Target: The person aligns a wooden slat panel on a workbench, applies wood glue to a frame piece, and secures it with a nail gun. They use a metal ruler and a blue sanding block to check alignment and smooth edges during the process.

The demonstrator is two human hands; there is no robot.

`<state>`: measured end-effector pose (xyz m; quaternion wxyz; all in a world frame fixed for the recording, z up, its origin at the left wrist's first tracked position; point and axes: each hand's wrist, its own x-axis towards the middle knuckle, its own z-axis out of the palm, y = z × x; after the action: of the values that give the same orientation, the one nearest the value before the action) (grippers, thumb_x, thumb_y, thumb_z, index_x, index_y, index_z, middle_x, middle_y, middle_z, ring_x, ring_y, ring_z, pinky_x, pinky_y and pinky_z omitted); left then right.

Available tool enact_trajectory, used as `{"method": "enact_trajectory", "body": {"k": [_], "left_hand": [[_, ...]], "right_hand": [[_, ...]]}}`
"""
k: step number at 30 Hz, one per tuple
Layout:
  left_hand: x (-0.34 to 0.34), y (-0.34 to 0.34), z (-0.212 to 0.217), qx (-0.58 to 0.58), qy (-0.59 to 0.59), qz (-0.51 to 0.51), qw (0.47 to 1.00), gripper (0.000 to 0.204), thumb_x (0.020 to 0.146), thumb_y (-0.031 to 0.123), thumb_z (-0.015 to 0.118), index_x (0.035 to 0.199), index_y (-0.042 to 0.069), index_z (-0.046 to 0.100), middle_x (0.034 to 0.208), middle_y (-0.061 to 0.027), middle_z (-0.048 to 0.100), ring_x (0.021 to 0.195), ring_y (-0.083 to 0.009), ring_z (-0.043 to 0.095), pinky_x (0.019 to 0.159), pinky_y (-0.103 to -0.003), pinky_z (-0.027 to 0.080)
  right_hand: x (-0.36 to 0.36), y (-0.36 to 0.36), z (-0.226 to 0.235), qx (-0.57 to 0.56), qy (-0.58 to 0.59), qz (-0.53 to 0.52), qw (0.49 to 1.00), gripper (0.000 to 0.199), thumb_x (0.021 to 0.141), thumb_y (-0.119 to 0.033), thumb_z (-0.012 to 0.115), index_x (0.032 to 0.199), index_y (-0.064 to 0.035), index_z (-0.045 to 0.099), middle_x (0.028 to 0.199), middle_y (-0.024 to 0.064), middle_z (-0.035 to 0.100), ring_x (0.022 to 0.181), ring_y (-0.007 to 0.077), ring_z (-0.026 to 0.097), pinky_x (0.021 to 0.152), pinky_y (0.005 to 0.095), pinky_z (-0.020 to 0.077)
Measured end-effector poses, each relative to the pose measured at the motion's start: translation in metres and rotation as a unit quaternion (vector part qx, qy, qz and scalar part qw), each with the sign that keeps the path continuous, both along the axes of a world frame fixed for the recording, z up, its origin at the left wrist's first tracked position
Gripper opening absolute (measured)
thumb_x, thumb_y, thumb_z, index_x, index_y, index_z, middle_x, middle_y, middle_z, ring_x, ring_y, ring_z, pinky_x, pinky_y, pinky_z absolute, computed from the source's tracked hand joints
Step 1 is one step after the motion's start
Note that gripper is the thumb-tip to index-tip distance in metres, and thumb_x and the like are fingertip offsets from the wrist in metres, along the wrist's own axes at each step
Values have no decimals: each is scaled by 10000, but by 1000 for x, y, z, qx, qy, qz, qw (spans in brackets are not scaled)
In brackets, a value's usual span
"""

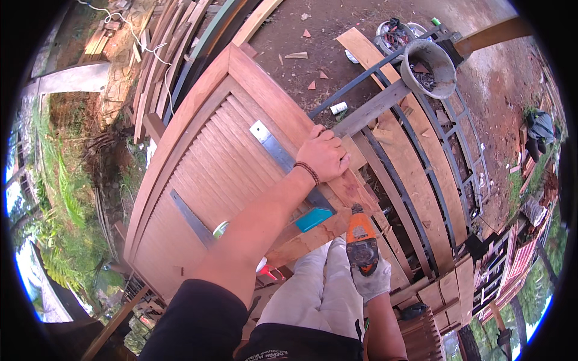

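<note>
A reddish-brown louvered wooden door (259, 81) lies flat in front of me. My left hand (326, 154), bare with a beaded bracelet at the wrist, has its fingers curled over the door's right side rail. In my right hand (372, 281), which wears a pale glove, is an orange and black power drill (362, 240). The drill's nose points at the rail's near corner; whether a bit touches the wood cannot be made out. A try square with a blue handle (314, 220) lies across the slats, partly under my left forearm. Farther left rests a grey metal blade (191, 218).
Planks (415, 180) and dark metal bars sit to the right, with a grey bucket (428, 69) of scraps beyond them. Long timbers (174, 54) are stacked at the far left. A white and green can (221, 229) and a red-handled tool (270, 272) are beside my left arm.
</note>
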<state>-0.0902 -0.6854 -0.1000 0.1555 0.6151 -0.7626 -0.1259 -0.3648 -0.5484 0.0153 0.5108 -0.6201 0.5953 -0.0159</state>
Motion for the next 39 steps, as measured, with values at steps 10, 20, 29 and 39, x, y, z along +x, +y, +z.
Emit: {"method": "enact_trajectory", "body": {"k": [10, 20, 29, 39], "left_hand": [[3, 3, -7, 19, 24, -26, 999, 332, 907, 410, 597, 747, 146, 720, 761, 14, 632, 878, -176, 564, 1012, -415, 348], [10, 7, 33, 190, -62, -229, 953, 911, 671, 417, 846, 1454, 201, 433, 1357, -37, 516, 1336, -230, 427, 1207, -541, 156], [7, 1, 32, 232, -50, -271, 933, 776, 618, 235, 885, 1312, 169, 543, 1309, -40, 578, 1291, -260, 492, 1182, -468, 256], [-2, -3, 27, 249, -51, -273, 928, 756, 625, 209, 879, 1300, 160, 541, 1329, -38, 571, 1299, -254, 490, 1179, -490, 260]], "right_hand": [[-4, 0, -8, -50, 11, 47, 998, 584, 724, -179, 766, 1240, -22, 543, 901, 191, 705, 813, 411, 686, 699, 455, 559], [-23, 44, -5, -119, -50, 44, 991, 715, 631, -205, 799, 1267, -1, 542, 925, 206, 676, 843, 407, 656, 790, 470, 526], [-33, 59, -3, -106, -56, 21, 993, 728, 621, -183, 809, 1259, 11, 516, 1016, 221, 681, 858, 425, 664, 793, 473, 528], [-40, 59, -8, -99, -66, 4, 993, 694, 627, -182, 801, 1242, 24, 554, 994, 224, 681, 863, 415, 664, 796, 462, 531]]}}
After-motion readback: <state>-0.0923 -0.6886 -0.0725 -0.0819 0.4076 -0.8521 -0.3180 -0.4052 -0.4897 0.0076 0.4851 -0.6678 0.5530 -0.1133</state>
